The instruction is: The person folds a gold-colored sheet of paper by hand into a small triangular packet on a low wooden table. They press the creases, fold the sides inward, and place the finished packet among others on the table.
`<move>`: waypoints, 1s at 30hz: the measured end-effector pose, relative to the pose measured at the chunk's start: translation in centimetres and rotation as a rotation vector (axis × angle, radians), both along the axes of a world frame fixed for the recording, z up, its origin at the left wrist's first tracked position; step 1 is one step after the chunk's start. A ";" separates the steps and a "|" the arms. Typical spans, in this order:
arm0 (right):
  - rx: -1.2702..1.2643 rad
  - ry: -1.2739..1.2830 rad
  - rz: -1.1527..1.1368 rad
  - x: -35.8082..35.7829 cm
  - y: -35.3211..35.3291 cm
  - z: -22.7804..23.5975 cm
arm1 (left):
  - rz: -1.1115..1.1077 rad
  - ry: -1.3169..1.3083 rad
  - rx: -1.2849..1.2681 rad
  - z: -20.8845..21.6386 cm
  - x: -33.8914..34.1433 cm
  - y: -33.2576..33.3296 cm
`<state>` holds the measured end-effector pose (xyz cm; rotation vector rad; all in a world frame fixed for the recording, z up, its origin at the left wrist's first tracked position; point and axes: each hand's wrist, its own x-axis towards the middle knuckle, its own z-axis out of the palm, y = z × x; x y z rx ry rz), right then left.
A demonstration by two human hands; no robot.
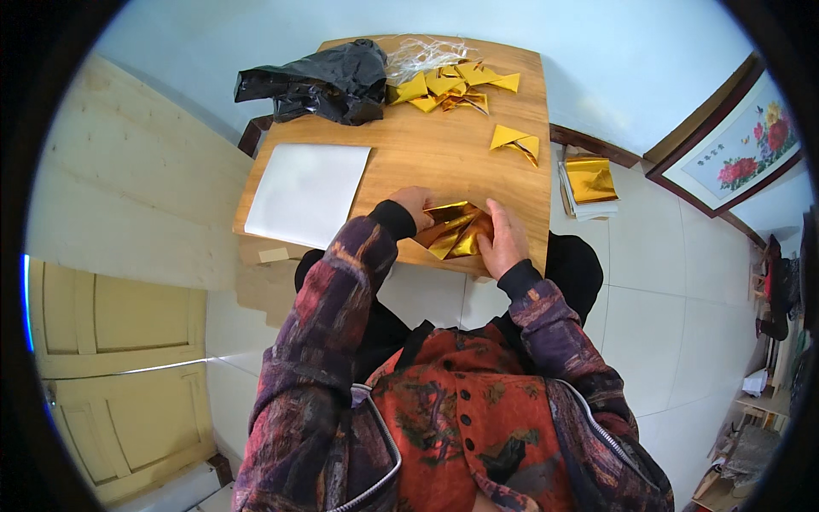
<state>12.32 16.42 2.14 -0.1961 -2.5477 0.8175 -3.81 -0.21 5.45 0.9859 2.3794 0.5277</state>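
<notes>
Near the front edge of the wooden table [418,149], a shiny gold foil paper [458,232], partly folded, sits between my two hands. My left hand [415,206] grips its left side, fingers bent around the edge. On the opposite side my right hand [505,239] holds the paper, with the thumb low and the fingers upright along it. A single folded gold piece [515,143] lies beyond my right hand. Farther back is a pile of similar folded gold pieces [452,85].
A black plastic bag [328,81] lies at the back left, beside a tangle of clear strips [426,53]. A white sheet [307,192] rests on the table's left part. Right of the table, a stack of gold paper [590,179] stands low by the wall, near a framed flower picture [738,145].
</notes>
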 end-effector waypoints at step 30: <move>0.166 -0.281 0.405 2.2 2.9 0.1 | -0.304 0.665 0.233 -3.4 8.3 -3.7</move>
